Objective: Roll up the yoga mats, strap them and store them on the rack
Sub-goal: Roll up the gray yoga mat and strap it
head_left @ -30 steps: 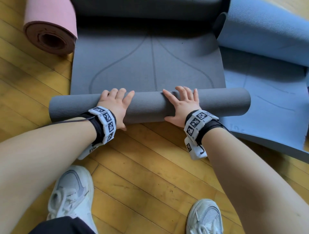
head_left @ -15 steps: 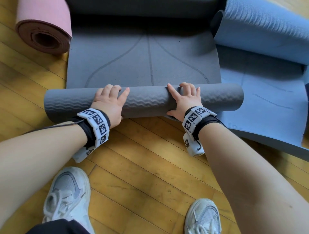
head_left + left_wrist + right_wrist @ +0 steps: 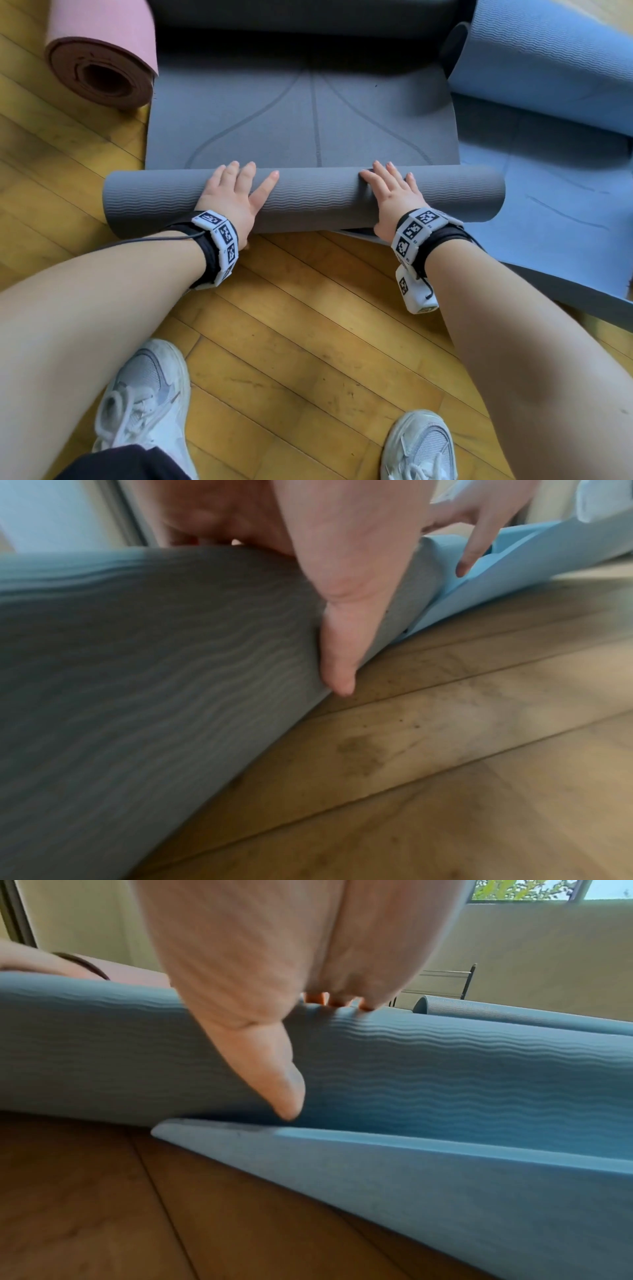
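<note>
A grey yoga mat [image 3: 301,116] lies on the wooden floor, and its near end is wound into a roll [image 3: 315,202]. My left hand [image 3: 239,192] and my right hand [image 3: 390,192] rest on that roll, fingers straight over its top. The left wrist view has my left thumb [image 3: 342,642] against the near side of the grey roll [image 3: 154,669]. In the right wrist view my right thumb [image 3: 274,1074] presses the roll [image 3: 428,1069] just above the blue mat's edge [image 3: 411,1164]. No strap is in view.
A rolled pink mat [image 3: 102,61] lies at the far left. A blue mat [image 3: 548,171], partly rolled at its far end [image 3: 555,58], lies to the right, under the grey roll's right end. My white shoes [image 3: 144,394] stand close behind. A metal frame [image 3: 441,980] stands by the far wall.
Both hands have pushed the grey roll a little farther away over the flat mat. The fingers now reach over its top.
</note>
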The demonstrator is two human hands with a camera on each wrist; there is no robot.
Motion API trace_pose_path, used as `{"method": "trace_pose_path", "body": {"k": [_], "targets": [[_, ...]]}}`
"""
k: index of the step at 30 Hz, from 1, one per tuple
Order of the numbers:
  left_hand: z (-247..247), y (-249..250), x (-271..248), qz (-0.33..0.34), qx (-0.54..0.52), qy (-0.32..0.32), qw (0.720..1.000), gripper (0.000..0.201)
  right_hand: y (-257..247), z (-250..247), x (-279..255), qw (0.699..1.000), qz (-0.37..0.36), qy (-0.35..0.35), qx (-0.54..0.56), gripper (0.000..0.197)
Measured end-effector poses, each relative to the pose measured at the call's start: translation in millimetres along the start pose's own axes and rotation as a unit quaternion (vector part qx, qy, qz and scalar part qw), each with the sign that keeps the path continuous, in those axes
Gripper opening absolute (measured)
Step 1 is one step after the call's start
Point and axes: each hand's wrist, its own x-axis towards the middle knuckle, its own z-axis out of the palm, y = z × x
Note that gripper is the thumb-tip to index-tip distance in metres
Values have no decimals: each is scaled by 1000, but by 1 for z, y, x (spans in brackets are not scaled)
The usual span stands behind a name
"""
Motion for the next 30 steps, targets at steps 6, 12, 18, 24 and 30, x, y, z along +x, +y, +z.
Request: {"method": "trace_pose_path", "body": {"k": [6,12,18,24,30], "targets": [[-13,-6,10,21,31,9,999,110,0,11,-2,994,17,23,-102,108],[-25,-12,13,41,27,1,999,105,0,5,6,985,19,56,-160,101],[-29,-5,-3,63,19,3,998,99,3,1,-8,981,-11,57,-183,93],[-29,9,-39,111,-1,-2,994,98,8,4,-50,980,-45,33,-190,87],[-13,18,-69,148,-8,-33,988,102,5,19,-84,979,-75,-3,-191,87]]}}
